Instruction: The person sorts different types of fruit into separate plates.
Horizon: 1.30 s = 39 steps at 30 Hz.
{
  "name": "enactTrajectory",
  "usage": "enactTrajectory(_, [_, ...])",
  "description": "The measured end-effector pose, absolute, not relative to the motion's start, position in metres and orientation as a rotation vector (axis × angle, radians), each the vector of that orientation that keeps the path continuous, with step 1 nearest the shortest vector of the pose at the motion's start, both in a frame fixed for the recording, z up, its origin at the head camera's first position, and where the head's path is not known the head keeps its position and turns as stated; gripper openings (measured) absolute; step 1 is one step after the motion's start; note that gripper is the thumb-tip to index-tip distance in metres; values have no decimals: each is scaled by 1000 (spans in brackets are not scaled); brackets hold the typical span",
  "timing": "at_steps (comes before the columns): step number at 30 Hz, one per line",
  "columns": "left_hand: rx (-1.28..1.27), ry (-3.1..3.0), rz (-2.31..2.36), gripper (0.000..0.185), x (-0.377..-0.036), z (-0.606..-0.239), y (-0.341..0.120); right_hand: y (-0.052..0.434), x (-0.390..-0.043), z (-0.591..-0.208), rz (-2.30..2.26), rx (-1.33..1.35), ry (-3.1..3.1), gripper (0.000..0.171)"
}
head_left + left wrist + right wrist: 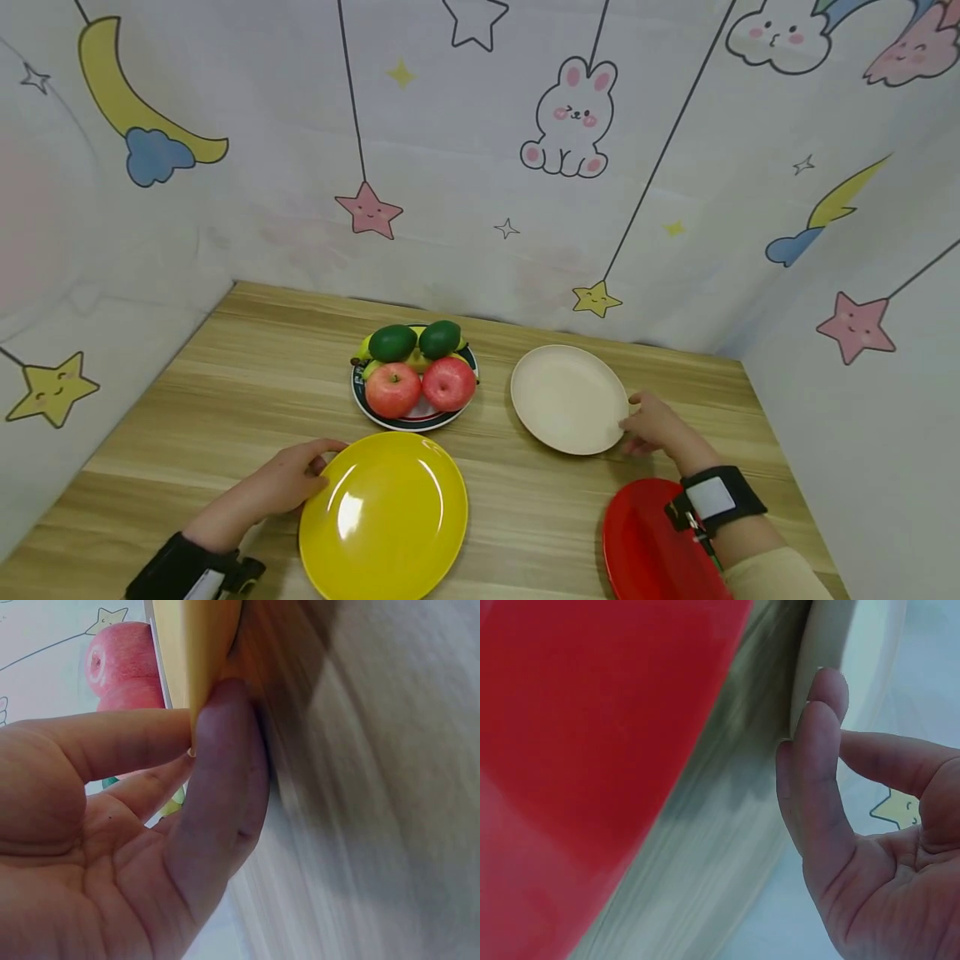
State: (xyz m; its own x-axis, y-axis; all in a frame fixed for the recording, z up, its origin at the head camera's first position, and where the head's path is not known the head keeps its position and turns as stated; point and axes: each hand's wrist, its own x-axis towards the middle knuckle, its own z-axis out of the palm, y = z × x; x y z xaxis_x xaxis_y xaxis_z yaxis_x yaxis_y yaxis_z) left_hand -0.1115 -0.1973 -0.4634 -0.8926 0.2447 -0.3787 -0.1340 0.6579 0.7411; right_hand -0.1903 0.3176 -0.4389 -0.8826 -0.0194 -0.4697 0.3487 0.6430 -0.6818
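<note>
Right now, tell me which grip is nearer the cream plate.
Right. The right grip is at the right rim of the cream plate; the left grip is farther off to its left, at the left rim of the yellow plate.

Four plates (386, 517) and two hands (288, 479) are at the counter (536, 521). On the fruit plate (435, 422) lie two apples (393, 390), two green fruits (392, 343) and bananas (417, 362) too overlapped to count.

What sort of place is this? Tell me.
Probably a small staged recording corner: cartoon-printed walls border a wooden table, and a pair of black wrist straps suggests filming.
</note>
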Motion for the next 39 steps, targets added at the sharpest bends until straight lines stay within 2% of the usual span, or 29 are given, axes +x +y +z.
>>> enactTrajectory(5, [77, 2422, 1128, 45, -112, -465, -197, 314, -191, -440, -1188, 297, 2376, 48])
enactTrajectory(27, [178, 2439, 1163, 43, -111, -465, -203, 280, -220, -443, -1200, 374, 2384, 50])
enactTrajectory(33, [123, 2446, 1147, 44, -111, -465, -207, 273, -227, -448, -1205, 386, 2403, 49])
enactTrajectory(39, [92, 2424, 1165, 45, -110, -464, -211, 269, -231, -449, -1206, 388, 2409, 55])
